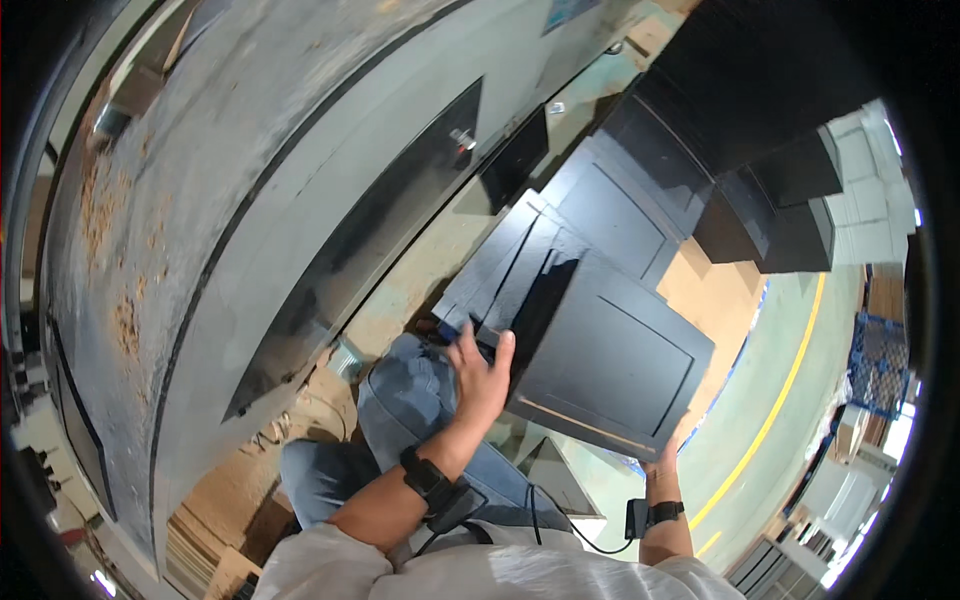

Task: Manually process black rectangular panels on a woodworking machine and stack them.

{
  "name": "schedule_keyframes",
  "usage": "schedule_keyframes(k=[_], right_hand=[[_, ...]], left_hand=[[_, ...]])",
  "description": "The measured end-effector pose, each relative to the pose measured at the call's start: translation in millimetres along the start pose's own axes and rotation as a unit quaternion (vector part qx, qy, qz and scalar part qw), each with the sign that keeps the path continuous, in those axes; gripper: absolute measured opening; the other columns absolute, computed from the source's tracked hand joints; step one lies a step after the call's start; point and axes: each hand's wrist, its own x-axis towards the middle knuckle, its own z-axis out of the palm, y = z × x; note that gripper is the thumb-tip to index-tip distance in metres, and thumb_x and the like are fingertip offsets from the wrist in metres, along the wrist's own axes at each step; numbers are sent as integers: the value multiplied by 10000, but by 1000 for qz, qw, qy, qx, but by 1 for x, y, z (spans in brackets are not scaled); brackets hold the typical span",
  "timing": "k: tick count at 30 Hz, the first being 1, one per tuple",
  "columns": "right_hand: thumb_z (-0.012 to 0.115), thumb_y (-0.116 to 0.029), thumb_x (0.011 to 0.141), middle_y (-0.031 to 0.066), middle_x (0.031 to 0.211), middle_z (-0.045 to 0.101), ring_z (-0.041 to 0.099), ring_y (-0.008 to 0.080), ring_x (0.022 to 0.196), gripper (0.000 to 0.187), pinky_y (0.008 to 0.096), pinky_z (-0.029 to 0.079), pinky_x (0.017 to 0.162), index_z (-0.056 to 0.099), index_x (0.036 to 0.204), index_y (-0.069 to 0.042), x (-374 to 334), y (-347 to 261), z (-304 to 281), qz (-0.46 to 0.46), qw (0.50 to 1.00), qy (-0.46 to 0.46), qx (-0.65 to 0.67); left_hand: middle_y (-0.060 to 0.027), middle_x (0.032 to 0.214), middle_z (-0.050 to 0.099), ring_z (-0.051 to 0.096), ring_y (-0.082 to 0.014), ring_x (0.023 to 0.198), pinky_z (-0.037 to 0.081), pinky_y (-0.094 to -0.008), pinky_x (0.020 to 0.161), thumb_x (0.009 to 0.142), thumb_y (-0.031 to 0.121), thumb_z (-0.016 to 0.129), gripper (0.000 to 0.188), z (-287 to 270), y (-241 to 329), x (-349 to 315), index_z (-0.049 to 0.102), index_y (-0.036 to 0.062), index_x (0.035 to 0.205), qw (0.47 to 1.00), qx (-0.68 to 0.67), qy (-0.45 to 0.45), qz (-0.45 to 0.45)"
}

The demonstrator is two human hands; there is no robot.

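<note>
A black cabinet door panel [620, 355] with a recessed rectangular centre is tilted up in front of me, a pale strip showing along its near edge. At its near right corner my right hand [661, 463] grips it, the fingers mostly hidden beneath. My left hand [482, 378] is open beside the panel's left edge, fingers spread and thumb up. Its fingertips are close to a stack of dark panels [500, 262]; whether they touch is unclear. Another framed black panel [610, 210] lies behind the tilted one.
A large grey machine [330, 150] with wood chips on top runs along my left. Black cabinet boxes [770, 210] stand at the far right, near a brown board [715, 285]. A yellow line [775, 425] crosses the green floor. A blue crate [880, 362] sits farther right.
</note>
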Motion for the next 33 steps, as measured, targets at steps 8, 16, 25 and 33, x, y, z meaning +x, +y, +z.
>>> schedule_keyframes(k=[8, 16, 25, 33], right_hand=[[314, -786, 818, 108, 1444, 387, 400, 338, 1276, 903, 496, 337, 1049, 368, 1411, -108, -8, 35, 9, 18, 989, -35, 145], [404, -685, 861, 57, 1446, 396, 376, 298, 1299, 752, 484, 325, 1066, 418, 1382, -143, 7, 40, 23, -55, 936, -52, 343], [388, -706, 860, 71, 1397, 443, 415, 300, 1264, 781, 458, 352, 1055, 419, 1370, -115, 30, 32, 45, -107, 954, -17, 279], [422, -600, 900, 88, 1256, 566, 547, 299, 1116, 640, 459, 449, 959, 503, 1279, -91, 27, 51, 65, -95, 945, 37, 309]], left_hand=[[-331, 1446, 243, 238, -452, 1351, 244, -461, 1094, 802, 722, 465, 1015, -12, 11, 26, 204, -5, 1459, 980, 54, -188, -41], [-223, 1488, 262, 220, -344, 1391, 238, -401, 1104, 905, 672, 310, 862, 1, -18, 3, 257, -3, 1437, 918, 137, -351, -124], [-202, 1414, 411, 357, -296, 1335, 276, -364, 1088, 931, 580, 402, 730, 48, 136, 98, 432, -11, 1361, 891, 95, -433, 103], [-190, 1431, 397, 350, -307, 1340, 268, -392, 1098, 872, 734, 291, 883, 78, 148, 100, 405, 30, 1393, 772, 220, -586, 113]])
